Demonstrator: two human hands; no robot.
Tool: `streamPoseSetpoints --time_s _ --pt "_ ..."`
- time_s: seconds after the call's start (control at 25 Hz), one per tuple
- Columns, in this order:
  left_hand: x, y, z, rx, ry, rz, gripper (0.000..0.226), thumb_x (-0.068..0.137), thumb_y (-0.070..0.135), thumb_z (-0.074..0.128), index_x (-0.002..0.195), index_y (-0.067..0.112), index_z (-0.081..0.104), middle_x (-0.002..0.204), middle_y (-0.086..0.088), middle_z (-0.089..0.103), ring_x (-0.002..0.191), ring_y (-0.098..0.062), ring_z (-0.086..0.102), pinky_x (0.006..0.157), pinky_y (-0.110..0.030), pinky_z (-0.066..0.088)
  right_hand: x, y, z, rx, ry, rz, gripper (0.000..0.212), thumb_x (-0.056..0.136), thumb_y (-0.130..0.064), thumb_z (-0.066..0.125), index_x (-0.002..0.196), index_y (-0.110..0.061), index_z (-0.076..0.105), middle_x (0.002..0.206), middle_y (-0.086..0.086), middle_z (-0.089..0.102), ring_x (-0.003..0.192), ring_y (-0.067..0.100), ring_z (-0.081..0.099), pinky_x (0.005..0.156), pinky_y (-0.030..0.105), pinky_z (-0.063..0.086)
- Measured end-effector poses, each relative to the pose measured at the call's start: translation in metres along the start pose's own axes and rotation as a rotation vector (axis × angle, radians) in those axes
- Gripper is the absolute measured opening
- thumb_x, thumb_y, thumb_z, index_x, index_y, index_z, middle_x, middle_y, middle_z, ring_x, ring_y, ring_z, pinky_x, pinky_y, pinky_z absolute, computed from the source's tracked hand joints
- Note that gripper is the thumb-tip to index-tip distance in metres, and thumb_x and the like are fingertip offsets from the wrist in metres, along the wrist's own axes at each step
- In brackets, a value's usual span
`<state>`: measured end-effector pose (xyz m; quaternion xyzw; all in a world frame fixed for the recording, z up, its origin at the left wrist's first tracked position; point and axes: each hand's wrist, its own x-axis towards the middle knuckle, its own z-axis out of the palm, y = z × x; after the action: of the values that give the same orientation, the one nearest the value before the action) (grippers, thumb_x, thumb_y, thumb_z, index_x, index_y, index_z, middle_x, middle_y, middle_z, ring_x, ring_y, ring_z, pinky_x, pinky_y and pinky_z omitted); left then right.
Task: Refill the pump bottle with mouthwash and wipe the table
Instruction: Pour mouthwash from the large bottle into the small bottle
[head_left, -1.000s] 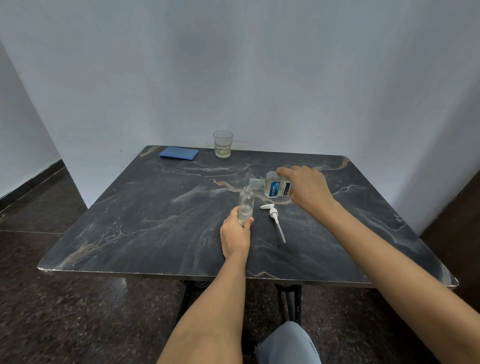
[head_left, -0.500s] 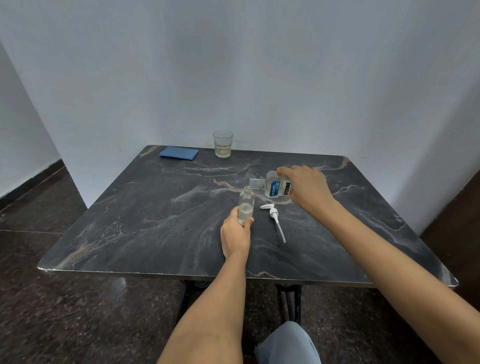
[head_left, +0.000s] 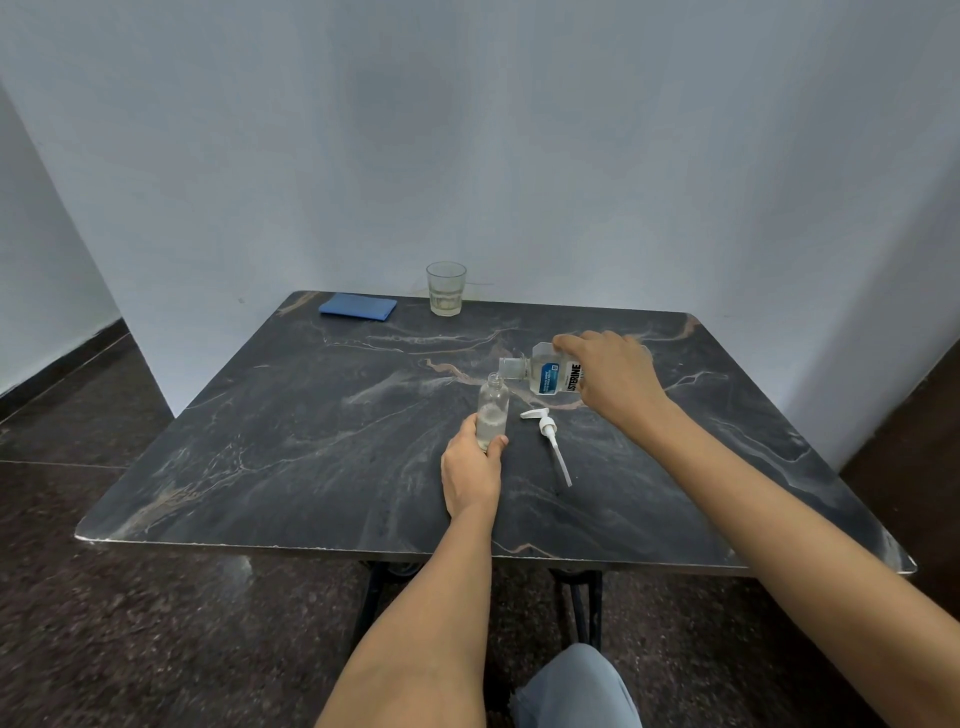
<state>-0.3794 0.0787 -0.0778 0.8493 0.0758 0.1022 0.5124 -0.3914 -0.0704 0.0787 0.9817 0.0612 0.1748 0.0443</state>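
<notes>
A small clear pump bottle (head_left: 493, 408) stands upright on the dark marble table (head_left: 311, 447), its neck uncapped and clear liquid in its lower part. My left hand (head_left: 471, 470) grips its base. My right hand (head_left: 610, 382) holds a clear mouthwash bottle (head_left: 550, 376) with a blue label, tipped on its side so its open mouth sits just over the small bottle's neck. The white pump head (head_left: 549, 434) with its long tube lies flat on the table just right of the small bottle.
A folded blue cloth (head_left: 357, 306) lies at the table's far left edge. A glass (head_left: 445, 288) with a little liquid stands at the back by the wall. Walls enclose the table at the back and right. My knee (head_left: 576, 686) shows below the near edge.
The liquid level in the small bottle has risen slightly. Both hands and the tipped mouthwash bottle stay nearly where they were.
</notes>
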Motion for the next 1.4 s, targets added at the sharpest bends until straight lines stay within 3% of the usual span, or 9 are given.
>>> streamPoseSetpoints --time_s 1.4 --pt "0.0001 0.0003 -0.0002 0.011 0.006 0.008 0.036 0.090 0.032 0.065 0.125 0.025 0.056 0.112 -0.002 0.068 0.104 -0.023 0.062 0.092 -0.043 0.051 0.0026 -0.0042 -0.0033 -0.055 -0.004 -0.017 0.052 0.087 -0.001 0.053 0.133 -0.025 0.047 0.116 0.004 0.062 0.105 0.028 0.056 0.091 0.038 0.039"
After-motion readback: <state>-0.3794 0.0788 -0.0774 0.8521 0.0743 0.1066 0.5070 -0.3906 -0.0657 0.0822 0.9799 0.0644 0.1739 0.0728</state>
